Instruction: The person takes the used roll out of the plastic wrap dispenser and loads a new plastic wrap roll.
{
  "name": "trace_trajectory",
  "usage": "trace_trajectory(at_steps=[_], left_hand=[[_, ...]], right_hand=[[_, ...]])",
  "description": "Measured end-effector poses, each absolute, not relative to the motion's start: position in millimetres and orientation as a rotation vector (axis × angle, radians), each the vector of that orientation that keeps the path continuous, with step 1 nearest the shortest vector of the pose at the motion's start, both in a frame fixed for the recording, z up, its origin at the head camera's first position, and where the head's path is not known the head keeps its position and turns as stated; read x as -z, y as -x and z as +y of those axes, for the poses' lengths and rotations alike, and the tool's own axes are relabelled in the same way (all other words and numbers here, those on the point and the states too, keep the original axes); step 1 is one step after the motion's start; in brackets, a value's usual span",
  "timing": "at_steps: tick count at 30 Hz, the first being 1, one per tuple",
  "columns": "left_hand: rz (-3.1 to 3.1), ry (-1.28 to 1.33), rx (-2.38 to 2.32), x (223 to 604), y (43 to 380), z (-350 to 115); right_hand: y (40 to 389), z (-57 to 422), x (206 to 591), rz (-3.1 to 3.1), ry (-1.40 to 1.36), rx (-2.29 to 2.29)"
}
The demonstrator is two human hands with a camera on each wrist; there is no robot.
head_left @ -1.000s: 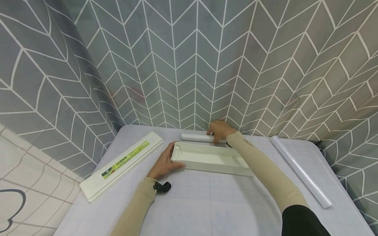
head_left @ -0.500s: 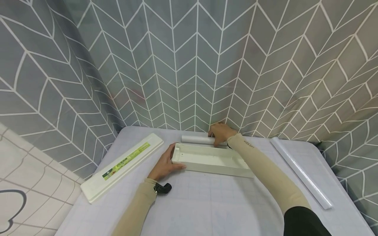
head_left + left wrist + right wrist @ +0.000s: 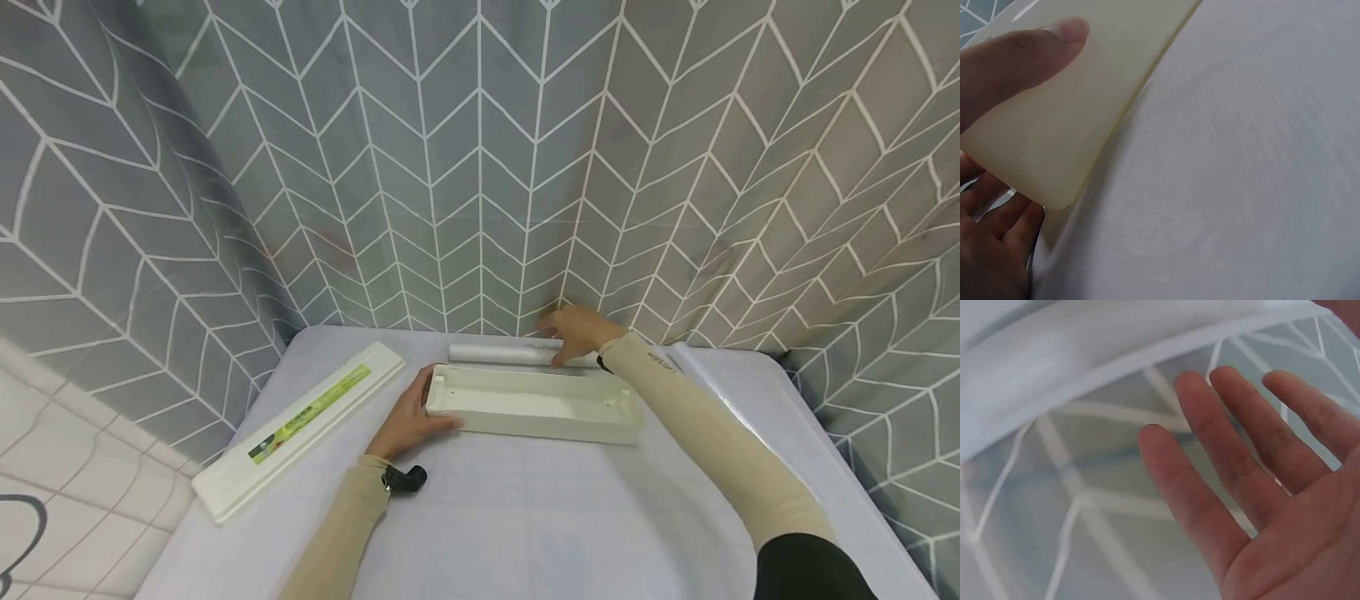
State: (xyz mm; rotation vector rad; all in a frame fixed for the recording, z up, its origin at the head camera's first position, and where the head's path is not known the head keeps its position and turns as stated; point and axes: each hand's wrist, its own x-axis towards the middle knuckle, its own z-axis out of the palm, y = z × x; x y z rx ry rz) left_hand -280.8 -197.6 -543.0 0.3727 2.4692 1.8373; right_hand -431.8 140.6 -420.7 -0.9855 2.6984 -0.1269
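My left hand [image 3: 407,419] grips the left end of a long, shallow cream plastic box [image 3: 532,427]. In the left wrist view the thumb [image 3: 1035,59] lies on the box's outer wall, with the other fingers [image 3: 1013,219] round its end. Behind the box lies a white roll [image 3: 495,354], parallel to it. My right hand [image 3: 577,332] is over the roll's right part. The right wrist view has its fingers [image 3: 1229,453] spread and nearly straight, with nothing in them; whether the thumb touches the roll is hard to tell.
A long white lid [image 3: 300,429] with a green label lies slanted on the left. On the right, a clear glossy roll [image 3: 712,383] is partly hidden by the right forearm. A patterned grey curtain [image 3: 495,167] hangs at the back edge of the white-covered table [image 3: 480,533].
My right hand has loosened its fingers from the white roll and shifted right, and its forearm has swung right, uncovering the box's right end. My left hand keeps its grip on the box.
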Motion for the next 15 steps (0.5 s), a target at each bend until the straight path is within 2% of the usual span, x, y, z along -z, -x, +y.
trace_trajectory(at_steps=[6, 15], left_hand=[[2.463, -0.378, -1.832, 544, 280, -198], [2.488, -0.390, -1.817, 543, 280, -197]], right_hand=[[418, 193, 402, 2.784, 0.934, 0.068], [377, 281, 390, 2.912, 0.792, 0.032]])
